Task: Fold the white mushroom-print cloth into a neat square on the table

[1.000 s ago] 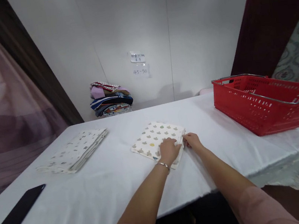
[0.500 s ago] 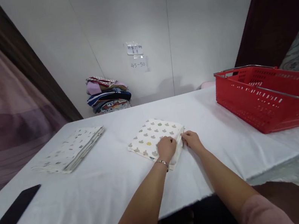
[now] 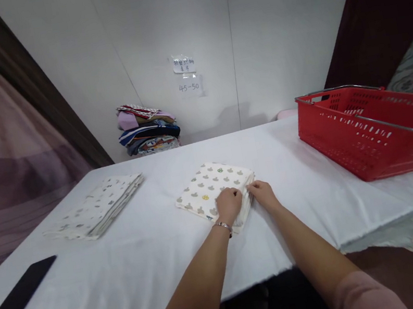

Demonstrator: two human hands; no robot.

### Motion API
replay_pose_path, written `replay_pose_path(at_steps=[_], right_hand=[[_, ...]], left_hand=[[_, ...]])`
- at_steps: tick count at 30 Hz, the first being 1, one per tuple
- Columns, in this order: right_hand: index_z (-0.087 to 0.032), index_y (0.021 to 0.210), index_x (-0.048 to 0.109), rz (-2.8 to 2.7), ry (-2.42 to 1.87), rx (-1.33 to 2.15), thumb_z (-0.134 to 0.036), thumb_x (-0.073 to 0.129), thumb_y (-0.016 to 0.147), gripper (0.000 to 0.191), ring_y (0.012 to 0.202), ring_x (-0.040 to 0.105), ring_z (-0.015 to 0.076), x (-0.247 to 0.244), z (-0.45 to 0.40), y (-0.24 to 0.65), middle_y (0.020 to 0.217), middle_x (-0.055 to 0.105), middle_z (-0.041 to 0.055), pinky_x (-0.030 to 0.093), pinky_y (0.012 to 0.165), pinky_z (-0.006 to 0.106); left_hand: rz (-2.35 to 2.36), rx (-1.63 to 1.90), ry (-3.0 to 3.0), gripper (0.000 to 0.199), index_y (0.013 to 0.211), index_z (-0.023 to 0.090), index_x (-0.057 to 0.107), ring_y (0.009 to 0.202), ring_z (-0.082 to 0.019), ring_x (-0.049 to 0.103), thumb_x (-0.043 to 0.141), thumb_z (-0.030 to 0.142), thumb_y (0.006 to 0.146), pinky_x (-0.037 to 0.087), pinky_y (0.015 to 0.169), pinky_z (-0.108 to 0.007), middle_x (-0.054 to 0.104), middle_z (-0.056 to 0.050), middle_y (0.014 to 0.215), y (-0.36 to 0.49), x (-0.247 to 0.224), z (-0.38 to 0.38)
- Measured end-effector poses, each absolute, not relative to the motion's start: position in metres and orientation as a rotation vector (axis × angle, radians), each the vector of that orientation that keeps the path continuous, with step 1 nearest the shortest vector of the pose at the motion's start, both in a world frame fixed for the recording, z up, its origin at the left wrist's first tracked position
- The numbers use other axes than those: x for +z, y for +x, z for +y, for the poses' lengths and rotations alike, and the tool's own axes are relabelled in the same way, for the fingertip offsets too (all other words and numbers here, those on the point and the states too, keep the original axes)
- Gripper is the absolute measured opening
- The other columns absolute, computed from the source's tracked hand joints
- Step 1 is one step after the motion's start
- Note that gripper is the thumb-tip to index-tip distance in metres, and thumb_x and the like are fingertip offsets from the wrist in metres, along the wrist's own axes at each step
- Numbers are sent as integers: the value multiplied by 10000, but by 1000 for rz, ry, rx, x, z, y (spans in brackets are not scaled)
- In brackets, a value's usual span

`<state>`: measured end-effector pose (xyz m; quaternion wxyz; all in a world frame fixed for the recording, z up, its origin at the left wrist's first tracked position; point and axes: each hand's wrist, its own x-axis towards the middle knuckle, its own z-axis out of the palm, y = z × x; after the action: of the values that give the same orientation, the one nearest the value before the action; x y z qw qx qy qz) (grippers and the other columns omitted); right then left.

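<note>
A folded white cloth with a grey, green and yellow print lies flat in the middle of the table. On its near right part rests my left hand, fingers curled and gripping the cloth's layers near the edge; a bracelet is on that wrist. My right hand pinches the layered right edge of the same cloth between thumb and fingers. The fingertips of both hands are partly hidden. Off to the left lies another folded white cloth with small dark prints, untouched.
A red plastic basket with metal handles stands at the right. The dark flat panel lies at the table's left front. Behind the far edge rises a stack of folded clothes by the wall. White fabric covers the table.
My right hand has shifted slightly left along the cloth's edge, closer to my left hand. My left hand stays almost in place, and the cloth has hardly moved.
</note>
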<state>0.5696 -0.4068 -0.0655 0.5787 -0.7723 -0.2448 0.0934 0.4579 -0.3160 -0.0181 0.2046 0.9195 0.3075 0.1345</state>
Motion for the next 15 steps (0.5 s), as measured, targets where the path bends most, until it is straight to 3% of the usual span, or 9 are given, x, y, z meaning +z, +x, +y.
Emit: replay_pose_path(at_steps=[6, 11, 15], right_hand=[[-158, 681, 637, -534, -1719, 312, -391, 576, 652, 243, 556, 507, 138, -64, -406, 566, 571, 601, -1, 380, 521, 233], [-146, 625, 627, -534, -1623, 423, -354, 606, 613, 210, 484, 445, 105, -58, -406, 561, 494, 535, -34, 341, 488, 228], [-149, 611, 611, -487, -1571, 436, -351, 612, 594, 203, 452, 410, 93, -57, -404, 561, 463, 496, -46, 313, 460, 226]], left_hand=[[850, 373, 2530, 286, 837, 228, 704, 831, -163, 588, 426, 295, 842, 407, 717, -261, 677, -29, 893, 457, -18, -316], [849, 366, 2460, 272, 1003, 271, 673, 929, -155, 585, 461, 299, 835, 414, 802, -248, 674, 0, 1023, 457, -18, -314], [878, 293, 2498, 307, 1034, 295, 660, 966, -187, 579, 499, 425, 807, 420, 815, -279, 658, -15, 1038, 459, -13, -318]])
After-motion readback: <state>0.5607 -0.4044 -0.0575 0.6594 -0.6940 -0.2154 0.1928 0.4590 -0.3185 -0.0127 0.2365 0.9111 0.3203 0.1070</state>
